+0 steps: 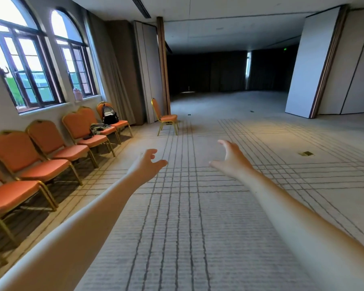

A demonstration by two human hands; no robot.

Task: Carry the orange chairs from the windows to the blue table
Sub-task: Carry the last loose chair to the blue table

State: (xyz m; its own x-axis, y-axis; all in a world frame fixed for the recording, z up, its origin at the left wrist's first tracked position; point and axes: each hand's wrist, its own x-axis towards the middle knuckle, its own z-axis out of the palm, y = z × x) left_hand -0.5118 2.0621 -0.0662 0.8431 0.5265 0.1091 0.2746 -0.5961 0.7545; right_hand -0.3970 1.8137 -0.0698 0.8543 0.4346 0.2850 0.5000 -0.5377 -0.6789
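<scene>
Carpeted hall (pixel 198 227), orange chairs (pixel 51 141) under arched windows (pixel 25 66); left hand (pixel 148 164), right hand (pixel 231 158) outstretched, fingers spread, empty.

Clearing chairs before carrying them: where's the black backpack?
Head view, left: the black backpack stands on the farthest orange chair of the row under the windows.

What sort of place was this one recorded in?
Probably a hotel banquet or function hall. A row of orange chairs with gold frames lines the wall under arched windows, tall folding partition panels stand folded back on the right, and patterned carpet covers a wide floor.
</scene>
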